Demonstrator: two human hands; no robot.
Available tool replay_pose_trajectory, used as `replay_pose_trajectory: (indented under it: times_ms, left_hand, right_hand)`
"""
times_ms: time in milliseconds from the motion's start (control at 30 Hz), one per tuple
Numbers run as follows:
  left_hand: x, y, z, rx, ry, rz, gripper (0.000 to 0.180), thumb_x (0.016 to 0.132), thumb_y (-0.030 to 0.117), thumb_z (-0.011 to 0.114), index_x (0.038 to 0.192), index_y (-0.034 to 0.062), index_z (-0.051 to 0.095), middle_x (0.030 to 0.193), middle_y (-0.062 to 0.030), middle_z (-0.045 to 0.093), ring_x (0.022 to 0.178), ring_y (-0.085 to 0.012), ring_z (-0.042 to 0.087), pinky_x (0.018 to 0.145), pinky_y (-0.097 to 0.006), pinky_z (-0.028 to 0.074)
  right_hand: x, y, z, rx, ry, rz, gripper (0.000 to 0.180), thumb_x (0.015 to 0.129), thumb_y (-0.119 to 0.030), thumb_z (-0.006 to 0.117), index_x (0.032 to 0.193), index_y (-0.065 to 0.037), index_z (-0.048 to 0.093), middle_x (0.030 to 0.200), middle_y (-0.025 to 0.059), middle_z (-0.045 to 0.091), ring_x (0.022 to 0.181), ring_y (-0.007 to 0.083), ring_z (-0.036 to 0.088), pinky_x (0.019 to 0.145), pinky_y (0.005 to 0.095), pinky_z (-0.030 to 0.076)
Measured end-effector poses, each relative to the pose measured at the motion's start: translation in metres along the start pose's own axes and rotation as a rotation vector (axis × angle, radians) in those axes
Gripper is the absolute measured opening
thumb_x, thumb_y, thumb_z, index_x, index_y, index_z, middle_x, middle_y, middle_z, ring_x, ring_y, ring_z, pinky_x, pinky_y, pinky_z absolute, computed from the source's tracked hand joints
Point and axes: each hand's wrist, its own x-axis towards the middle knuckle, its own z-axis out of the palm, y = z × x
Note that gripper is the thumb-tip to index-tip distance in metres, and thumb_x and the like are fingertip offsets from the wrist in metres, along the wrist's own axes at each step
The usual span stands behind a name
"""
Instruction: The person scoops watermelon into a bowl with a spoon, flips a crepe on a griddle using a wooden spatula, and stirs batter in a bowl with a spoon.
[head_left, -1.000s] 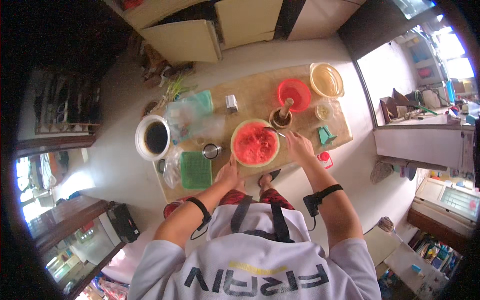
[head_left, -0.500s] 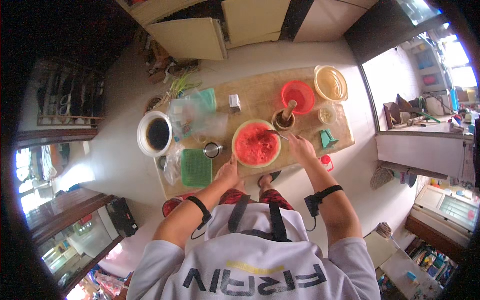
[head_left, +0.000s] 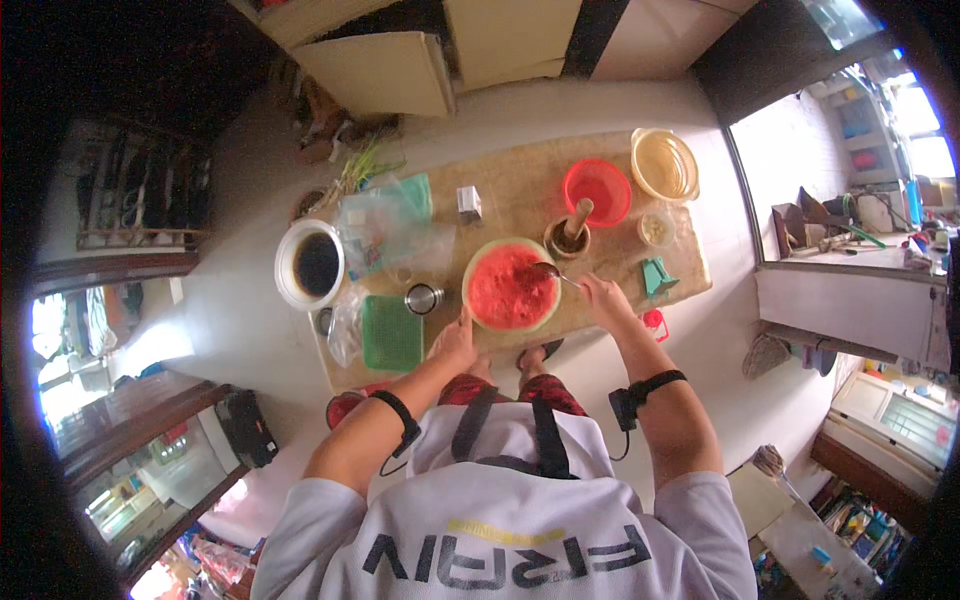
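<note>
head | halved watermelon (head_left: 511, 286) | cut face up, red flesh, green rind

Halved watermelon (head_left: 511, 286) on table (head_left: 520, 190). Left hand (head_left: 455, 345) braced at near rim; right hand (head_left: 603, 298) holding spoon (head_left: 552, 272) in red flesh. Mortar with pestle (head_left: 568, 235) just behind.

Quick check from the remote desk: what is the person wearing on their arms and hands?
Both hands, left hand and right hand, are bare, no gloves. White sleeves end above the elbows. Each forearm carries a black strap: left strap, right strap with a small black box and thin cable.
</note>
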Motion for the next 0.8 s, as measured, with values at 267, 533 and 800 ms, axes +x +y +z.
replay_pose_trajectory:
  times_ms: [267, 533, 800]
  left_hand:
    - [0.006, -0.004, 0.005, -0.06, 0.052, -0.006, 0.07, 0.077, 0.01, 0.049, 0.138, -0.0089, 0.019, 0.106, -0.0331, 0.055, 0.091, -0.0449, 0.058, 0.082, -0.049, 0.047]
    - [0.013, -0.013, 0.016, -0.07, 0.07, 0.018, 0.082, 0.076, 0.016, 0.057, 0.14, -0.0083, 0.014, 0.095, -0.032, 0.058, 0.09, -0.0437, 0.057, 0.082, -0.049, 0.046]
    - [0.009, -0.005, 0.01, -0.119, 0.044, 0.008, 0.084, 0.076, 0.017, 0.06, 0.14, -0.0098, 0.013, 0.1, -0.0329, 0.057, 0.093, -0.0442, 0.057, 0.084, -0.049, 0.045]
  right_hand:
    - [-0.002, 0.01, 0.008, -0.011, -0.027, -0.013, 0.014, 0.088, -0.018, 0.048, 0.092, -0.007, 0.055, 0.085, 0.0206, 0.061, 0.077, 0.0414, 0.059, 0.067, 0.0485, 0.048]
    - [-0.007, -0.004, 0.021, 0.025, -0.066, 0.028, 0.008, 0.082, -0.012, 0.051, 0.083, -0.005, 0.056, 0.08, 0.0196, 0.059, 0.075, 0.0405, 0.058, 0.065, 0.0457, 0.047]
    - [-0.015, 0.008, 0.028, 0.194, -0.104, 0.195, 0.009, 0.083, -0.011, 0.052, 0.08, -0.004, 0.057, 0.068, 0.0131, 0.057, 0.062, 0.0277, 0.057, 0.055, 0.0366, 0.044]
